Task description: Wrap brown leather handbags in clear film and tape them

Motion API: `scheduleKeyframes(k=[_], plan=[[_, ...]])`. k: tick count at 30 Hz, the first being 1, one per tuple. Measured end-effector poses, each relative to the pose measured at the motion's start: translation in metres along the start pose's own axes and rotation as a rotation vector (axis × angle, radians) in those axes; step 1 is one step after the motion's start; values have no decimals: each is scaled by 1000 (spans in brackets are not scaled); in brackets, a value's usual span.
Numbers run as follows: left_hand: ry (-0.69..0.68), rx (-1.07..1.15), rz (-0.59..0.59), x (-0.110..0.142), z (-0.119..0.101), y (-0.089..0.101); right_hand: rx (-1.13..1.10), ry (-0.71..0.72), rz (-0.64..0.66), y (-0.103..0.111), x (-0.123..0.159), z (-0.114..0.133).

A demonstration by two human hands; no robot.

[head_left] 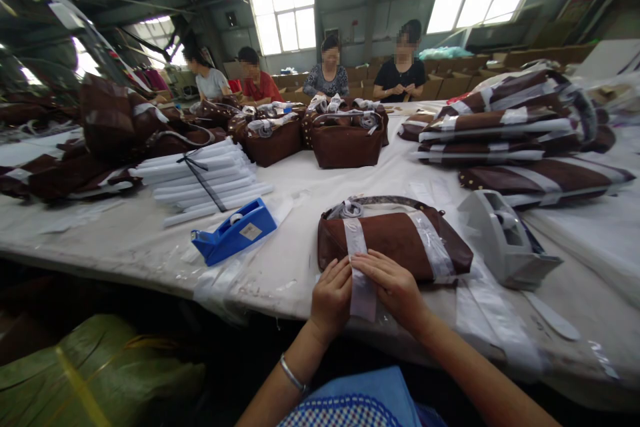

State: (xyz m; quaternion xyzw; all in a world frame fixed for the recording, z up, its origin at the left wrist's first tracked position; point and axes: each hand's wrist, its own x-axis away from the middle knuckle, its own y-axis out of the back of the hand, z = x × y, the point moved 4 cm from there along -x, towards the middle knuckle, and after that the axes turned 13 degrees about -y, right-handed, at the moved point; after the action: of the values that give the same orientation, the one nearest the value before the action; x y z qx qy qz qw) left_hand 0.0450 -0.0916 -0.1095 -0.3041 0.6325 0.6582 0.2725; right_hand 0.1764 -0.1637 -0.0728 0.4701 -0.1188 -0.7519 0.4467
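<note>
Fingers outstretched, a left hand [332,297] and right hand [393,287] touch a plastic strip [355,236] at the near edge of a brown bag [391,240], its length running crosswise just beyond them, mostly rightward.

A shiny silver bangle [293,373] goes round the left arm [306,350]. The clothes, bottom middle, are plain blue cloth [373,383] and blue-and-white checked cloth [340,412].

Matt leathery bag [393,237], glossy plastic strip [355,237]
</note>
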Motion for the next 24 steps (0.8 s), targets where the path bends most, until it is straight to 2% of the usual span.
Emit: scheduleKeyframes(k=[4,9,12,16,18,21,24], plan=[[4,151,69,2,6,1,35,-17,20,-6,12,-4],[131,209,-54,10,11,0,70,-26,47,-9,24,-5],[190,189,-70,12,11,0,86,-26,75,-7,28,-3],[69,145,23,7,7,1,-6,-14,100,9,45,0],[16,145,53,5,7,0,-21,-103,60,22,60,-3],[30,144,51,6,8,-2,59,-249,30,37,91,-8],[27,127,56,4,5,-1,186,-218,126,33,115,-6]])
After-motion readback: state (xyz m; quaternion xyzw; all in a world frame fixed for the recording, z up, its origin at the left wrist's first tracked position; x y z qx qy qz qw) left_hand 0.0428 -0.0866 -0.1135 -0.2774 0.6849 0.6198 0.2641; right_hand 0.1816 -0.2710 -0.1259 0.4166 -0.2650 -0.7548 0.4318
